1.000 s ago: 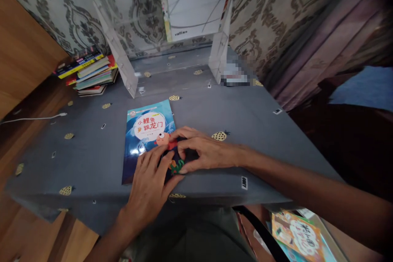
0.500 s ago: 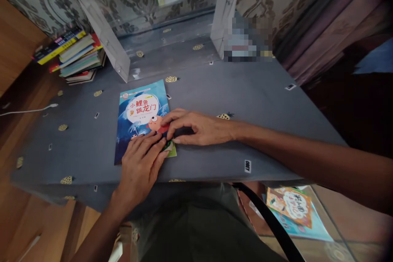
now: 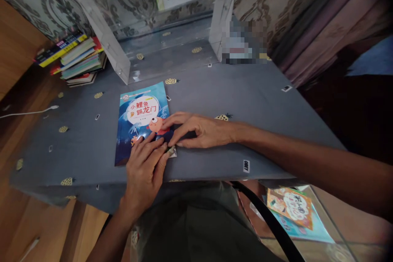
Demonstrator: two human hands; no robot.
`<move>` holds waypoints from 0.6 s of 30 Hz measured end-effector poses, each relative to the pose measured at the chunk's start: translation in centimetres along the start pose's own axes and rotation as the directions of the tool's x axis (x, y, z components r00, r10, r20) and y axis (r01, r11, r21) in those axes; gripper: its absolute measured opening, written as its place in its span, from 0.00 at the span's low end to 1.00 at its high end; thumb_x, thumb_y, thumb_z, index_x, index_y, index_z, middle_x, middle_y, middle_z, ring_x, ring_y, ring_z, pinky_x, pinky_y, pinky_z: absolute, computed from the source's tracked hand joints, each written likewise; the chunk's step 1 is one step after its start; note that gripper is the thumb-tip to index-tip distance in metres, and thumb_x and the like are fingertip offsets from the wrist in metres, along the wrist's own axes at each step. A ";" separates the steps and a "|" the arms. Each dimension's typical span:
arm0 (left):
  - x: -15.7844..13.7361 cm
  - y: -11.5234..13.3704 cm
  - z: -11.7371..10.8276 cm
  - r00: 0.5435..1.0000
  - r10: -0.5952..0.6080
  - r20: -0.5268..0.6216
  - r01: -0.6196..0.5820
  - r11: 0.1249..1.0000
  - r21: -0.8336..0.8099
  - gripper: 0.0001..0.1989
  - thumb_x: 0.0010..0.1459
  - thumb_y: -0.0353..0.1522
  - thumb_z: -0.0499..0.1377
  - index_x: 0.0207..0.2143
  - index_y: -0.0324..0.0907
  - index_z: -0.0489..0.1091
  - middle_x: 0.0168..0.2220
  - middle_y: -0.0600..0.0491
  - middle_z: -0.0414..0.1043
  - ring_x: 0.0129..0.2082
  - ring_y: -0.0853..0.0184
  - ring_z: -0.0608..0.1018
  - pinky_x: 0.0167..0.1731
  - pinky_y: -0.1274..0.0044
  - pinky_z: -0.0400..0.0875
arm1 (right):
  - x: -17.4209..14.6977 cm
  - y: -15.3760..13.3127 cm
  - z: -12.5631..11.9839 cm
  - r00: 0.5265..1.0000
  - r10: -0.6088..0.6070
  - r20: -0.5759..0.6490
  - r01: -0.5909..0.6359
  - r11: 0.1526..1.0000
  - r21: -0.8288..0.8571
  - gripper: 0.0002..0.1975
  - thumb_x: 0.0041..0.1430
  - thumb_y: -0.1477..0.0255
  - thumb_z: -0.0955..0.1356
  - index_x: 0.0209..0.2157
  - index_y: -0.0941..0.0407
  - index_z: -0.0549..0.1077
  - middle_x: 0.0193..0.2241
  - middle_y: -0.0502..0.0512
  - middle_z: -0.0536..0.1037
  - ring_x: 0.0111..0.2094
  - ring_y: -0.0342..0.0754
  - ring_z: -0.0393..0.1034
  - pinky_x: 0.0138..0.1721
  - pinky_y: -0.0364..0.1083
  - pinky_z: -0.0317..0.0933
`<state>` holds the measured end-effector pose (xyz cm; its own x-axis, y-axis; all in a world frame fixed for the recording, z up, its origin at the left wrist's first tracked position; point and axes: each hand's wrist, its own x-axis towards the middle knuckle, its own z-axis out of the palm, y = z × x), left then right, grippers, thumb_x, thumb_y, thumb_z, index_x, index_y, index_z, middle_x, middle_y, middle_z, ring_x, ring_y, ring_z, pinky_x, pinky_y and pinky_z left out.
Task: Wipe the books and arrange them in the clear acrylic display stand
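Note:
A children's picture book (image 3: 139,108) with a blue cover lies on the cloth-covered table. Its cover shows Chinese lettering and a red fish. Across its lower part rests my left hand (image 3: 145,163), fingers stretched over the cover and thumb close to the lower right corner. My right hand (image 3: 198,130) comes in from the right. Its thumb and index finger pinch at that corner, while another finger lies on the cover near the fish. Some pale paper peeks out at the corner beside the thumbs. The fingers partly hide the corner.
A stack of books (image 3: 81,59) stands at the back left. A clear acrylic stand (image 3: 216,28) spans the table's back. On the left lies a white cable (image 3: 33,111). More picture books (image 3: 296,211) are below the table's front edge at right, near a black strap (image 3: 273,229).
My left hand has shifted slightly right, its thumb now nearer my right fingertips. Pale paper shows at the book's lower right corner where green cover showed before. The book has barely moved.

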<state>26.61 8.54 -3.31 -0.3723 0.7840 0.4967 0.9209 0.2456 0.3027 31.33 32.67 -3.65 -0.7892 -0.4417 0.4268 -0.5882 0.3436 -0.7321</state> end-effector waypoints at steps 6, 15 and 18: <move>-0.2 0.3 -0.8 0.996 0.058 0.063 -0.063 0.995 0.081 0.12 0.65 0.30 0.59 0.50 0.39 0.72 0.50 0.45 0.78 0.56 0.53 0.75 0.57 0.55 0.67 | -0.9 -0.1 0.3 0.998 0.024 0.061 -0.013 0.987 -0.162 0.18 0.61 0.84 0.66 0.45 0.52 0.81 0.65 0.59 0.66 0.68 0.51 0.55 0.67 0.61 0.50; 9.5 -4.7 -0.5 0.972 -0.075 0.224 0.047 0.990 0.130 0.07 0.67 0.33 0.54 0.41 0.42 0.71 0.43 0.48 0.75 0.45 0.59 0.77 0.47 0.65 0.74 | -0.4 -3.2 0.4 0.982 0.092 0.165 -0.006 0.887 -0.462 0.22 0.61 0.81 0.68 0.54 0.48 0.76 0.65 0.60 0.67 0.67 0.54 0.57 0.61 0.61 0.58; 13.4 -5.7 1.5 0.952 -0.158 0.263 0.046 0.921 0.387 0.13 0.65 0.41 0.59 0.43 0.40 0.71 0.43 0.45 0.74 0.46 0.54 0.76 0.44 0.64 0.74 | 0.6 -3.8 2.0 0.983 0.071 0.171 0.046 0.802 -0.595 0.20 0.65 0.75 0.68 0.57 0.45 0.74 0.63 0.63 0.68 0.62 0.59 0.62 0.53 0.61 0.63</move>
<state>16.56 18.52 0.40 -0.4692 0.8576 0.2106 0.8759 0.4823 -0.0131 33.46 29.46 -1.66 -0.7868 -0.5517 0.2769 -0.6135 0.7485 -0.2519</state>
